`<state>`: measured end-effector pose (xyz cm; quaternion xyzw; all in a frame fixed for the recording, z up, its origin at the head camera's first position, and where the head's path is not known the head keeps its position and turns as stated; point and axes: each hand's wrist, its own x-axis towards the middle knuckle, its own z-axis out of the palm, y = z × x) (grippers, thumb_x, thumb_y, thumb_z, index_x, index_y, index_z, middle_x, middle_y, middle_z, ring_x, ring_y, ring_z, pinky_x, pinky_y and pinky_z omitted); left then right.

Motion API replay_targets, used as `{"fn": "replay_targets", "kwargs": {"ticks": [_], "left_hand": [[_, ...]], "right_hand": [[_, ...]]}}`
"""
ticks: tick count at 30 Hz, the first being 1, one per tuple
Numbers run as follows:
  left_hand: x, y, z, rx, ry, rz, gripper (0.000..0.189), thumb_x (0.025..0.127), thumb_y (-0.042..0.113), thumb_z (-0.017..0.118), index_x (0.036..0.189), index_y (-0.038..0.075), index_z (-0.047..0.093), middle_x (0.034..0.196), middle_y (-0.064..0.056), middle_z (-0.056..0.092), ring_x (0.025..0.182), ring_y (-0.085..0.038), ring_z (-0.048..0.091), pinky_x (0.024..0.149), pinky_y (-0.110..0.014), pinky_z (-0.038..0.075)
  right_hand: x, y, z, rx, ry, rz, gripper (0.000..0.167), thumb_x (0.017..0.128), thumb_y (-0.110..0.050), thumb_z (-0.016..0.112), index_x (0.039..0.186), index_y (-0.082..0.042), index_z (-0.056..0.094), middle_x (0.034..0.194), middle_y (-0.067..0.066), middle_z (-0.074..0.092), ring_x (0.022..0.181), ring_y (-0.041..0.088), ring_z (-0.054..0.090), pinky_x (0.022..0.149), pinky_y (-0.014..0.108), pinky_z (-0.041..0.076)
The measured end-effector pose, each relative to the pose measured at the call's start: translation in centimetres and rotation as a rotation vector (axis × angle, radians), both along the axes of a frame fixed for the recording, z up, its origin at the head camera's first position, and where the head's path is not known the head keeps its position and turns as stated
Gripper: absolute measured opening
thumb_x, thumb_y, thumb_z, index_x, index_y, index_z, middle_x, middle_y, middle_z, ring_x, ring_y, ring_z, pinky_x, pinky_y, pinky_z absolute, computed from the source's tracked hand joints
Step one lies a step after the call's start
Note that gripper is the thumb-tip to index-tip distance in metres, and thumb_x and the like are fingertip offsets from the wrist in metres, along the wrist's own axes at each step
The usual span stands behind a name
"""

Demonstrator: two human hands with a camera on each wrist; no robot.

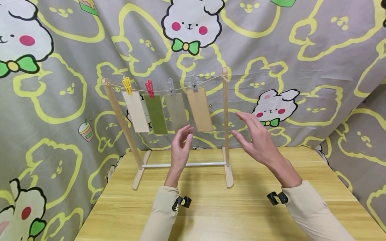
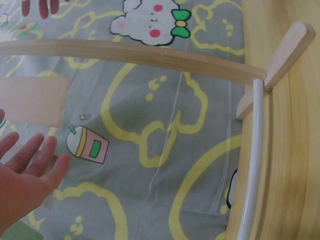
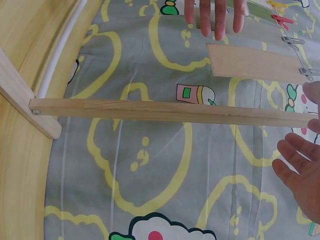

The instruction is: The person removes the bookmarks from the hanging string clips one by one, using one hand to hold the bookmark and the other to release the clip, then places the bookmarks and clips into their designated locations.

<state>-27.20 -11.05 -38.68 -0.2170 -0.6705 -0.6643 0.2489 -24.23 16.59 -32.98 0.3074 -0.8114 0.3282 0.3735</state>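
Observation:
Four-sided strips of card or cloth hang from a string on a wooden rack: a cream strip (image 1: 135, 112), a green strip (image 1: 155, 114), a grey strip (image 1: 176, 110) and a tan strip (image 1: 199, 109). Their tops are held by a yellow clothespin (image 1: 127, 86), a red clothespin (image 1: 149, 88) and two grey ones. My left hand (image 1: 181, 145), fingers loosely bent and holding nothing, overlaps the grey strip's lower edge in the head view. To the right of the rack's right post (image 1: 226, 117), my right hand (image 1: 260, 140) is raised, thumb apart from its fingers, nothing in it.
A white crossbar (image 1: 208, 164) joins the rack's two feet on the wooden table (image 1: 253, 207). The left post (image 1: 122, 124) leans in this view. Behind, a grey rabbit-patterned curtain (image 1: 259, 43) hangs close to the rack.

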Motion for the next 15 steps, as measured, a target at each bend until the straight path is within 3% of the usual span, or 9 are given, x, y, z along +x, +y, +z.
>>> {"fn": "replay_targets", "kwargs": {"ticks": [6, 11, 15], "left_hand": [[-0.3, 0.3, -0.1, 0.036, -0.007, -0.015, 0.035, 0.103, 0.005, 0.060, 0.137, 0.000, 0.059, 0.130, -0.028, 0.063, 0.120, -0.041, 0.062, 0.100, -0.029, 0.053], [-0.7, 0.6, 0.2, 0.037, -0.011, -0.015, 0.037, 0.102, -0.001, 0.058, 0.139, -0.007, 0.055, 0.131, -0.027, 0.064, 0.119, -0.042, 0.062, 0.098, -0.026, 0.053], [-0.3, 0.9, 1.0, 0.044, -0.008, -0.034, 0.039, 0.101, -0.006, 0.057, 0.139, -0.013, 0.050, 0.131, -0.034, 0.060, 0.120, -0.052, 0.058, 0.095, -0.022, 0.052]], "right_hand": [[-0.3, -0.1, 0.3, -0.002, 0.020, 0.013, 0.062, 0.091, -0.010, 0.077, 0.147, -0.003, 0.052, 0.143, 0.013, 0.056, 0.127, 0.031, 0.056, 0.104, 0.053, 0.046], [-0.4, -0.3, 0.7, 0.002, 0.023, 0.021, 0.061, 0.091, -0.010, 0.077, 0.147, -0.005, 0.052, 0.142, 0.012, 0.056, 0.128, 0.030, 0.055, 0.105, 0.052, 0.046], [-0.5, -0.7, 1.1, 0.015, 0.028, 0.027, 0.061, 0.092, -0.012, 0.076, 0.148, -0.006, 0.052, 0.142, 0.012, 0.056, 0.129, 0.030, 0.054, 0.107, 0.051, 0.046]]}}
